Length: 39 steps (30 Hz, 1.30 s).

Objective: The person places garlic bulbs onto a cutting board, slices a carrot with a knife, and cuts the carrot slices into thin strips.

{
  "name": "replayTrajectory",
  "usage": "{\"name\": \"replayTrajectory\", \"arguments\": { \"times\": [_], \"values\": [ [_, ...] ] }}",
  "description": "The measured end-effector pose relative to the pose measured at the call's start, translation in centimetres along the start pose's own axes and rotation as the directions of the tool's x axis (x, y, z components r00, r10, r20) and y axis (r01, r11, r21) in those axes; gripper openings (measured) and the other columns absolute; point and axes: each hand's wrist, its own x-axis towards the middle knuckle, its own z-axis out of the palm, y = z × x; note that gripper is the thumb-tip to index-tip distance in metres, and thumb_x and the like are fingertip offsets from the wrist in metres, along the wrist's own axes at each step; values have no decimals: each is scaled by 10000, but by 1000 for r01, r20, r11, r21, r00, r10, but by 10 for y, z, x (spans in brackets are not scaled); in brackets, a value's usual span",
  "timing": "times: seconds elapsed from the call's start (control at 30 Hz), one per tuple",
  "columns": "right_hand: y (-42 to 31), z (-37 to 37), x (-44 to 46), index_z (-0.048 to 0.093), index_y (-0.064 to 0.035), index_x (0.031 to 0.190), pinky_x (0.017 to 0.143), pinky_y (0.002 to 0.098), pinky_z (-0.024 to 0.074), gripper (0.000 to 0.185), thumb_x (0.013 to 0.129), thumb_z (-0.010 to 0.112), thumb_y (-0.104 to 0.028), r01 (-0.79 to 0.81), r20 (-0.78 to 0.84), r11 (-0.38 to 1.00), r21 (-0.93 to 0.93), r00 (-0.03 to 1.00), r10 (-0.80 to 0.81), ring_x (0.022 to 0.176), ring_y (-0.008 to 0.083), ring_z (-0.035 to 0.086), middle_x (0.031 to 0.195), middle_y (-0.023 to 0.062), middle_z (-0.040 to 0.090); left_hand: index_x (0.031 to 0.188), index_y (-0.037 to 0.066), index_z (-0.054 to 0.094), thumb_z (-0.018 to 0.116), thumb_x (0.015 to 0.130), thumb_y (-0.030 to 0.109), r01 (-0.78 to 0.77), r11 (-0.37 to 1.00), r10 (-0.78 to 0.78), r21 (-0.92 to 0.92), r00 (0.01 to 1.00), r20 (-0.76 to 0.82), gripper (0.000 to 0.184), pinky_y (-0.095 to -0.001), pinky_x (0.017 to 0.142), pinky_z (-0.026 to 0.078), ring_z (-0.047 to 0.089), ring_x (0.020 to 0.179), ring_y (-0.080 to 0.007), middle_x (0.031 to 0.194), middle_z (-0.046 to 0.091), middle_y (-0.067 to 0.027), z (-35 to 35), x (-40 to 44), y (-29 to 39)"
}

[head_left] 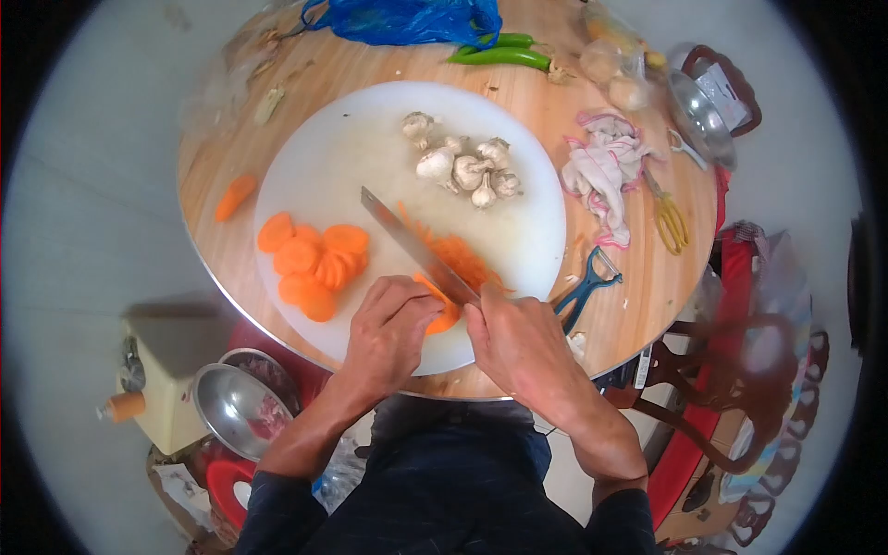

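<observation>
On a round white cutting board (370,120), my right hand (518,347) is closed round the handle of a knife (412,242), whose blade points up and to the left. My left hand (388,324) presses its bent fingers on a piece of carrot (445,319) close beside the blade. Shredded carrot (458,257) lies on the blade's right side. Round carrot slices (314,264) are heaped on the board's left part. Several garlic bulbs (470,170) rest near its upper right.
Around the board on the wooden table (222,129) are a carrot end (235,198), a blue bag (407,20), green peppers (504,57), a cloth (603,171), yellow-handled scissors (670,222) and a peeler (586,289). A metal bowl (227,407) stands below left.
</observation>
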Motion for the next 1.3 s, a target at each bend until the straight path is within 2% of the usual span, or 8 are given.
{"name": "replayTrajectory", "arguments": {
  "times": [0.33,0.67,0.73,0.9,0.93,1.1,1.17,1.3],
  "values": [
    [-10,-31,-32,584,47,949,567,481,588,116,1003,612,-52,109,84,990,-86,991,-101,633,417,745,679,234,696,1002,6,758,794,850,-43,25,999,-23,-48,999,37,163,-439,854,587,694,1016,-362,1057,722,-134,2,2,-2],
    [-7,-22,-22,593,59,928,544,498,579,113,968,631,-40,95,144,994,-46,986,-87,610,430,739,661,238,686,1010,-2,752,799,840,-50,28,998,-24,-63,998,54,183,-442,870,593,692,1045,-371,1073,721,-141,2,3,-2],
    [-9,-11,-12,602,59,914,556,505,588,107,955,639,-33,175,25,983,-48,984,-174,626,449,745,676,261,693,1009,-2,754,799,839,-50,20,998,-17,-61,999,48,182,-440,869,593,692,1049,-371,1076,721,-140,2,4,-1],
    [-9,2,-4,600,55,912,592,545,568,170,1010,633,-80,91,20,995,-34,996,-90,635,482,712,651,278,653,1007,3,745,809,841,-27,9,999,-7,-47,999,35,181,-456,913,578,688,1040,-373,1079,720,-131,2,1,-2],
    [-8,4,-5,590,50,912,576,574,527,236,1068,616,-124,83,-9,996,-16,996,-84,610,499,672,610,275,608,1034,11,733,833,828,-2,17,998,-13,-60,998,67,229,-467,941,564,676,1066,-380,1113,709,-131,0,1,-1],
    [4,-5,-22,604,43,907,604,581,534,231,1052,643,-133,62,8,998,-27,998,-62,625,510,672,631,276,624,1131,33,688,911,778,67,-11,1000,10,7,991,137,419,-496,998,531,621,1169,-410,1252,647,-157,-5,-4,4],
    [7,-13,-28,611,43,911,615,579,538,230,1048,648,-137,51,36,998,-26,998,-50,632,512,675,642,277,633,1160,68,673,954,735,102,73,997,-74,18,993,91,510,-482,1019,522,604,1220,-394,1308,622,-161,3,-10,4],
    [9,-21,-31,642,45,921,656,567,602,182,1015,605,-107,-5,49,998,-55,999,8,702,482,746,676,296,681,1174,61,663,942,753,79,138,990,-136,-20,989,63,506,-482,1029,518,596,1236,-408,1329,599,-188,17,-13,10]
  ]
}}
